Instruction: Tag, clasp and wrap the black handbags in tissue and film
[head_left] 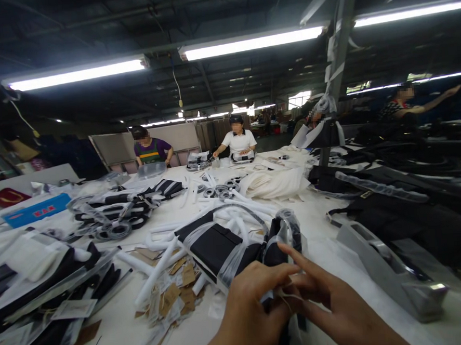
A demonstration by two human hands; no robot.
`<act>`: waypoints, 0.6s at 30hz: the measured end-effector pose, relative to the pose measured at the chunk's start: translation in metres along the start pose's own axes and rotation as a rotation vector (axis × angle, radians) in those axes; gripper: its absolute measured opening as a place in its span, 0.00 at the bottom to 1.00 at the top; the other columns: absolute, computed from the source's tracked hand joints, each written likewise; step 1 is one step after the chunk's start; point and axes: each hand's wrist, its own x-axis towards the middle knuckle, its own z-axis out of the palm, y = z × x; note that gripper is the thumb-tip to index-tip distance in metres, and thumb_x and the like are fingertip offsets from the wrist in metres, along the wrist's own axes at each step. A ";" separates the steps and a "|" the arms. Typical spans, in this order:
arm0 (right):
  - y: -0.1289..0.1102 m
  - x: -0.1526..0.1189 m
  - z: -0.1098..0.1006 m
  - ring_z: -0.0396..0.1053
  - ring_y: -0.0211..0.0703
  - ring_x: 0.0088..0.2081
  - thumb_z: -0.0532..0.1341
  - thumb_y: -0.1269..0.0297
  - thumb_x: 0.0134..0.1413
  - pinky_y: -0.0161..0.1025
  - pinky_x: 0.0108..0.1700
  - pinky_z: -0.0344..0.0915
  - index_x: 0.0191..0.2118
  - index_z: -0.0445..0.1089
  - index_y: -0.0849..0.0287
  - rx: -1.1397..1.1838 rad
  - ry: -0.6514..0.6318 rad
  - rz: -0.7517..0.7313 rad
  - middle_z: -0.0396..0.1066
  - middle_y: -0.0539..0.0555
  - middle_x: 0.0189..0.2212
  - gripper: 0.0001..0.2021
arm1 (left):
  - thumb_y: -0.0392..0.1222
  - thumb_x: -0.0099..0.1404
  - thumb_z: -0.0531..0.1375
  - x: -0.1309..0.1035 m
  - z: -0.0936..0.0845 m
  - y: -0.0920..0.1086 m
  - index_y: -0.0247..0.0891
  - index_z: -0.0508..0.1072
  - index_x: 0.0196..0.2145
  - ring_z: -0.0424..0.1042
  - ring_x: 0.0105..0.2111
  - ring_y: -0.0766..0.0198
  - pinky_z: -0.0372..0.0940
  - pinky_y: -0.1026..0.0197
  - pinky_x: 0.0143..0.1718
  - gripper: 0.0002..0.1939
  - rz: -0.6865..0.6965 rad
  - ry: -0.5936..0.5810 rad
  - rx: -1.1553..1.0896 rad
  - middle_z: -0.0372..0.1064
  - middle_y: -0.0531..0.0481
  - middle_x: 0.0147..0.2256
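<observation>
Both hands meet at the lower middle over a black bag (215, 246) partly wrapped in clear plastic film. My left hand (250, 306) is closed, its thumb and fingers pinched round a thin pale string (288, 297). Against it, my right hand (332, 301) pinches the same string, with its index finger raised. The bag's strap (292, 226), covered in film, stands up just beyond the fingertips. Dark fabric shows below the hands, and my fingers hide much of it.
Brown tags (170, 298) and white tubes (156, 273) lie left of the bag. A grey tape dispenser (393, 272) is at right, beside black fabric items (413, 224). Black bags (62, 292) are piled at left, near a blue box (37, 210). Co-workers (238, 141) stand across the table.
</observation>
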 end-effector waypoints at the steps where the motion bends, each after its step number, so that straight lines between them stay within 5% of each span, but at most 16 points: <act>1: 0.004 -0.003 0.001 0.76 0.49 0.48 0.64 0.56 0.60 0.49 0.57 0.67 0.71 0.49 0.52 0.107 0.037 0.007 0.79 0.55 0.44 0.38 | 0.28 0.58 0.64 -0.001 0.000 0.000 0.50 0.77 0.50 0.73 0.36 0.62 0.64 0.63 0.39 0.25 0.006 0.005 0.040 0.78 0.54 0.36; 4: 0.015 -0.011 0.001 0.72 0.52 0.55 0.66 0.52 0.58 0.53 0.60 0.63 0.70 0.50 0.47 0.404 0.209 0.037 0.76 0.59 0.51 0.39 | 0.28 0.58 0.62 -0.008 0.002 -0.001 0.50 0.75 0.52 0.73 0.34 0.61 0.65 0.63 0.36 0.26 0.010 0.005 0.124 0.78 0.53 0.36; 8: 0.024 -0.019 0.001 0.76 0.53 0.49 0.67 0.49 0.55 0.52 0.57 0.67 0.64 0.63 0.50 0.549 0.341 0.062 0.79 0.57 0.41 0.32 | 0.32 0.60 0.62 -0.017 0.005 -0.007 0.48 0.74 0.54 0.74 0.33 0.63 0.67 0.64 0.37 0.24 -0.147 0.103 0.024 0.76 0.51 0.37; 12: 0.037 -0.026 0.005 0.78 0.52 0.42 0.68 0.49 0.54 0.45 0.50 0.73 0.55 0.72 0.54 0.356 0.362 0.064 0.80 0.56 0.36 0.25 | 0.43 0.60 0.67 -0.024 0.002 -0.011 0.42 0.75 0.52 0.75 0.33 0.63 0.70 0.65 0.35 0.21 -0.368 0.219 -0.164 0.74 0.49 0.37; 18: 0.055 -0.035 0.007 0.78 0.51 0.46 0.68 0.52 0.54 0.40 0.53 0.73 0.50 0.77 0.52 -0.123 0.339 -0.028 0.81 0.54 0.41 0.19 | 0.47 0.60 0.68 -0.033 0.003 0.009 0.42 0.78 0.46 0.74 0.32 0.64 0.70 0.66 0.34 0.17 -0.323 0.368 -0.134 0.73 0.51 0.33</act>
